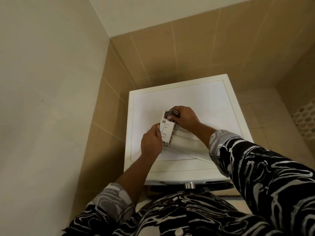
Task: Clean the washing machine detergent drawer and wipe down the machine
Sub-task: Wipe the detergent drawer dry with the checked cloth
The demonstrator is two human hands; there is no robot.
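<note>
The white detergent drawer point(167, 132) lies taken out on the flat top of the white washing machine point(201, 101). My left hand point(150, 142) grips the drawer's near left side and holds it tilted. My right hand point(185, 117) is closed on a dark patterned cloth point(171, 114) and presses it into the drawer's far end. Part of the drawer's body is hidden under my right wrist.
Beige tiled walls close in behind and to the left of the machine, with a plain wall further left. A chrome knob point(189, 185) shows on the machine's front edge below. A white perforated basket point(305, 119) stands at the far right.
</note>
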